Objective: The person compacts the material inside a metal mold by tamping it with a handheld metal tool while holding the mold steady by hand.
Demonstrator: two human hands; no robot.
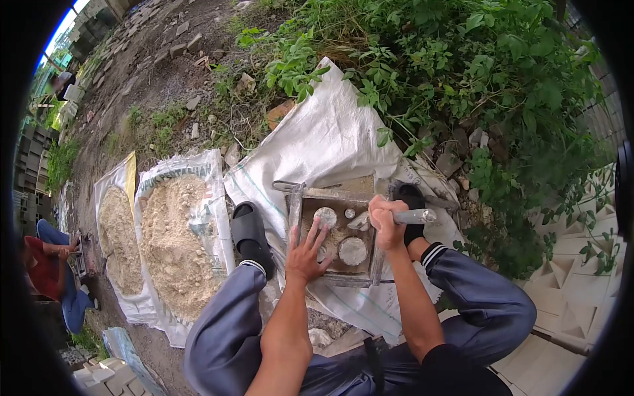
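My left hand has its fingers spread over the left side of a square mould frame, fingertips at a pale round disc. In my right hand is a trowel-like tool with a thick grey handle; its small whitish end points left, inside the frame. A larger round disc and a small round piece also sit in the frame. Another round piece is partly covered by my left hand. The frame rests on a white woven sack between my feet.
Two opened sacks of sandy powder lie to the left. Leafy plants border the back right. Pale blocks with moulded faces stand at the right. Another person in a red shirt sits at the far left.
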